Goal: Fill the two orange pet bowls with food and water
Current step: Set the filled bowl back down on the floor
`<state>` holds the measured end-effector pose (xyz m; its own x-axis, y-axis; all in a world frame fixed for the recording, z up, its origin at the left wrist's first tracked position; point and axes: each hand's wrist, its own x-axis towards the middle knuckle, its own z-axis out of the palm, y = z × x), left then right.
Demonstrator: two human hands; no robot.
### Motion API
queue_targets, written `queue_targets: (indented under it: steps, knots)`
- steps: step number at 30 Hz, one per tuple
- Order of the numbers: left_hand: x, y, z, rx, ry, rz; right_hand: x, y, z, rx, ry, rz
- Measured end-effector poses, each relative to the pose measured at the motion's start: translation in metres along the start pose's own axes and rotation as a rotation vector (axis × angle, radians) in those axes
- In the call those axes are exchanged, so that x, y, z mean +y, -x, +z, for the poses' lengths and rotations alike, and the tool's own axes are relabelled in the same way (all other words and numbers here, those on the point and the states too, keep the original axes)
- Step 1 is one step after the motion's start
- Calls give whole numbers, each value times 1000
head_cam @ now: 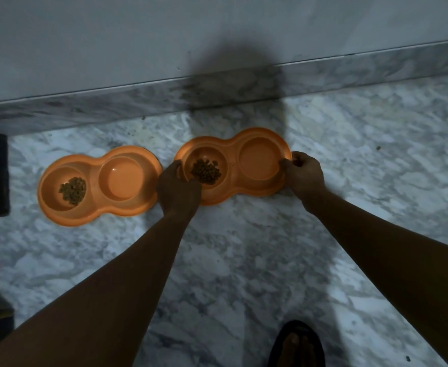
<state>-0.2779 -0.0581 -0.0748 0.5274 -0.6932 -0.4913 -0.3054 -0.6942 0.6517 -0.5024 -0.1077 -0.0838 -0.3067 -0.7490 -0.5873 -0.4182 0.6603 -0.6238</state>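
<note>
My left hand [178,190] and right hand [303,172] hold with closed fingers both ends of the right double bowl [233,165], on the marble floor [244,247] at frame centre.

Right double bowl [232,165]: kibble [205,171] left well; gripped by left hand [178,188], right hand [303,173].
Left double bowl [95,185]: kibble, floor [244,260].

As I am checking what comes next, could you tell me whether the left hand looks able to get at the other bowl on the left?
Probably yes: the left hand grips the right bowl at its left end, beside the left bowl, with nothing between them.
</note>
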Motion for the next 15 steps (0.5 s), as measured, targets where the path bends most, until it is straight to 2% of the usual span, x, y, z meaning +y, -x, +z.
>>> queue_targets:
  steps: [4, 8, 12, 15]
  knots:
    - [8, 16, -8, 8, -30, 42, -11, 23, -8, -4, 84, 0]
    - [45, 48, -44, -47, -57, 54, -44, 71, -37, -31, 107, -4]
    - [112, 95, -116, -129, -76, 127, -111, 150, -86, -30, 27, 25]
    - [172, 136, -184, -233, -241, 247, -168, 225, -123, -30, -29, 21]
